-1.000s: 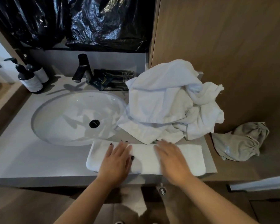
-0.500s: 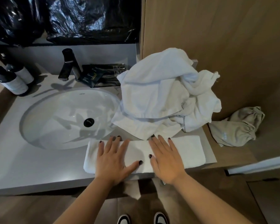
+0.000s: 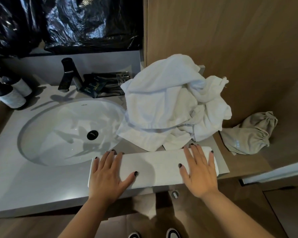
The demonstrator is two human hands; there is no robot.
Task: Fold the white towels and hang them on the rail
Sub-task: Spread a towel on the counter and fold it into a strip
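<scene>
Fingers of both hands lie straight and spread, pressing flat on the folded white towel (image 3: 155, 166) at the near edge of the desk (image 3: 41, 182). The left hand (image 3: 107, 174) covers the towel's left end, the right hand (image 3: 200, 174) its right end, with a bare stretch of cloth between them. Neither hand grips or pinches anything; the palms simply press down.

By the look of it, this 1 towel is already folded into a long narrow strip and is being flattened, so the folding of it seems nearly done. It has not been hung: no rail shows anywhere in view, so where it will go cannot be told.

Just beyond the strip, touching its far edge, sits a heap of crumpled white towels (image 3: 170, 107), unfolded. How many are in it cannot be told. They are likely the bulk of the work left.

To the left is the oval sink (image 3: 33, 134), with a black tap (image 3: 68, 74) behind it and 2 pump bottles (image 3: 10, 93) at the far left. A beige drawstring bag (image 3: 249, 133) lies off to the right.
</scene>
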